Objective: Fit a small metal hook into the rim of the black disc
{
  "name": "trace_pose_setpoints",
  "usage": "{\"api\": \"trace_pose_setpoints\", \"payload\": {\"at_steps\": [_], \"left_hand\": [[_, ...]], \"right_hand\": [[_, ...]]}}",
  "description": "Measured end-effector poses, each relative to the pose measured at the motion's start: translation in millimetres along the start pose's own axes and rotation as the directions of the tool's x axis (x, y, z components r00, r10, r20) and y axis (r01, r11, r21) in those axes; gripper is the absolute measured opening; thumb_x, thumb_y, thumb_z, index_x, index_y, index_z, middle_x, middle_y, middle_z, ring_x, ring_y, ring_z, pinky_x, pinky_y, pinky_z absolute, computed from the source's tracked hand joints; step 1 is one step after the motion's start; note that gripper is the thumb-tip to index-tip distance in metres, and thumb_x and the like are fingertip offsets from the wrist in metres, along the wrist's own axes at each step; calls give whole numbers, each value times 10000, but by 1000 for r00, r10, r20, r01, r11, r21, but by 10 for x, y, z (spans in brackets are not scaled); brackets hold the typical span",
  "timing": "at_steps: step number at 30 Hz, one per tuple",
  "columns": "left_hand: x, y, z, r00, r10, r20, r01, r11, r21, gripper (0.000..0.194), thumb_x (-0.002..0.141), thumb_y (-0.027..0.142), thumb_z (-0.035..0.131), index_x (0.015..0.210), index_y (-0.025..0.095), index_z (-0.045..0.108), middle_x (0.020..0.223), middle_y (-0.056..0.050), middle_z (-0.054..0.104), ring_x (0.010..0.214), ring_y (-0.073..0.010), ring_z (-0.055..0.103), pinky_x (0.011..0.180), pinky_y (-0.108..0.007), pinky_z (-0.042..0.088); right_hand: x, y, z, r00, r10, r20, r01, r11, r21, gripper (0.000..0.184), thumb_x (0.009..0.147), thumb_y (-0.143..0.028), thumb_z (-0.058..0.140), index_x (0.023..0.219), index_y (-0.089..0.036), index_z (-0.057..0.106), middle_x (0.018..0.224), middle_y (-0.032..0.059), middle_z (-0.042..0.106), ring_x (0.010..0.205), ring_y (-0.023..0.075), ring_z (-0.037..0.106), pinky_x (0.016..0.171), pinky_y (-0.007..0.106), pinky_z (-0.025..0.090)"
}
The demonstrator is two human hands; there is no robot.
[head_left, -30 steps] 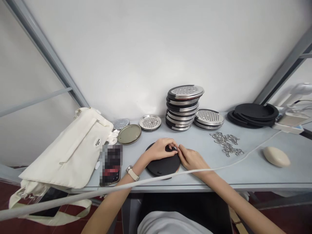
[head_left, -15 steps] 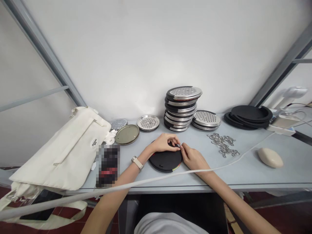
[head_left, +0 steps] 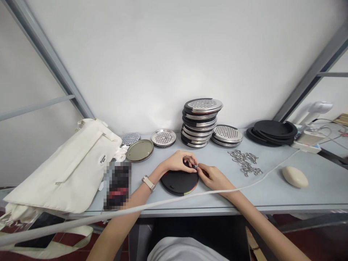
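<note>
Disc (head_left: 179, 183): black, round, multicolour-edged | hands (head_left: 178, 162): fingertips pinched on small, seemingly metal piece (head_left: 195, 166)

Bright, even, cool-toned light surrounded me, its source out of view. A soft sheen showed on the white wall (head_left: 152, 72) behind the table's (head_left: 272, 197) back edge, and the steel stack (head_left: 200, 128) glinted. Shade pooled below the front edge. A dark flat object (head_left: 118, 185) near the front left corner was pixelated; the small metal piece (head_left: 195, 166) between my fingertips (head_left: 200, 169) looked too soft to make out.
</note>
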State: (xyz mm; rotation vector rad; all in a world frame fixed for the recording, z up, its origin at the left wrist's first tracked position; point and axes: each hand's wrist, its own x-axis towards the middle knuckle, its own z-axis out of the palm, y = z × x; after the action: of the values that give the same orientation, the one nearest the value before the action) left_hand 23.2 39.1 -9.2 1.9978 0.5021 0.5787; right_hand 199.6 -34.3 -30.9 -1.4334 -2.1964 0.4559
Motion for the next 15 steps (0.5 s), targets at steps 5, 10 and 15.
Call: {"api": "trace_pose_setpoints", "payload": {"at_steps": [5, 10, 15], "left_hand": [[4, 8, -3, 1000, -27, 9, 27, 1000, -9, 327, 607, 253, 686, 884, 99, 603, 837, -77, 632, 725, -102, 562, 702, -242, 452], [2, 19, -5, 999, -26, 31, 26, 1000, 7, 290, 637, 228, 661, 891, 101, 599, 834, -66, 626, 735, -99, 557, 706, -229, 443], [8, 30, -19, 998, -28, 54, 23, 995, 97, 286, 628, 195, 657, 900, 125, 599, 834, -45, 627, 756, -98, 550, 697, -215, 412]], "right_hand": [[-17, -35, 31, 999, 15, -28, -17, 997, -81, 315, 868, -330, 261, 741, -189, 512, 628, 32, 585, 503, 112, 484, 512, 221, 285], [-21, -49, 45, 999, 23, -29, -27, 989, -148, 309, 873, -323, 251, 767, -193, 511, 638, 37, 598, 523, 121, 515, 515, 223, 286], [-14, -38, 65, 998, 47, -34, -51, 986, -159, 323, 872, -334, 248, 790, -191, 526, 661, 46, 614, 538, 127, 533, 519, 227, 289]]}}
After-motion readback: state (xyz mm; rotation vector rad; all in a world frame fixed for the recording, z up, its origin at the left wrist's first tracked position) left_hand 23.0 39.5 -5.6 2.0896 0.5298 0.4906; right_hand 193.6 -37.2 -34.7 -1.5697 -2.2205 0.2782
